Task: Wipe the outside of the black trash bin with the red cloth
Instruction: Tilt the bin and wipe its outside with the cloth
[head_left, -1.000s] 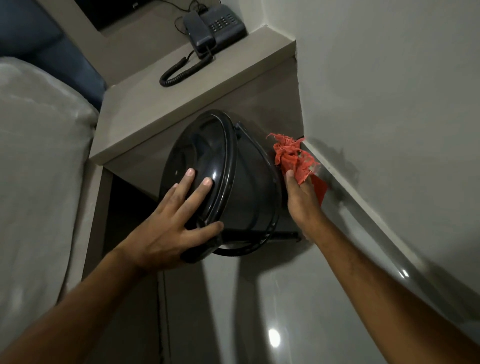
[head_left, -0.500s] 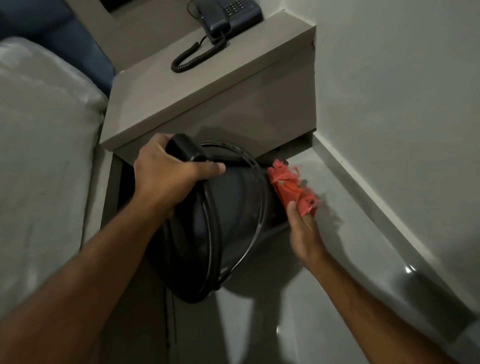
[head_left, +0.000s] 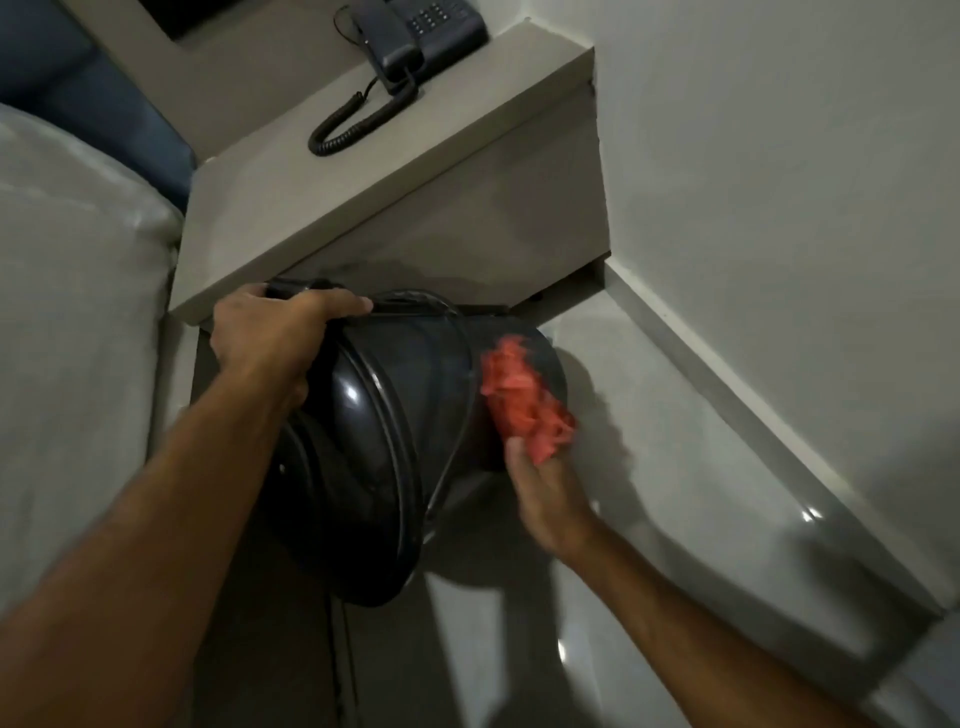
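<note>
Black trash bin (head_left: 395, 415), tilted, left hand (head_left: 275, 343) clenched on its rim, right hand (head_left: 545, 493) pinching red cloth (head_left: 524, 405) against the wall: risk, rim grip slipping, bin dropping to floor (head_left: 675, 519).

Dim room, low light. Pale grey wall (head_left: 779, 182) fills the right side, with a skirting board (head_left: 727, 374) running along its foot. Glossy grey floor (head_left: 649, 519), small bright reflections on it. Grey bedside table (head_left: 311, 197) at far centre, set against the wall; dark corded telephone (head_left: 415, 31) on its top. Light bedding (head_left: 67, 312) at left, blue headboard (head_left: 78, 88) behind it.
</note>
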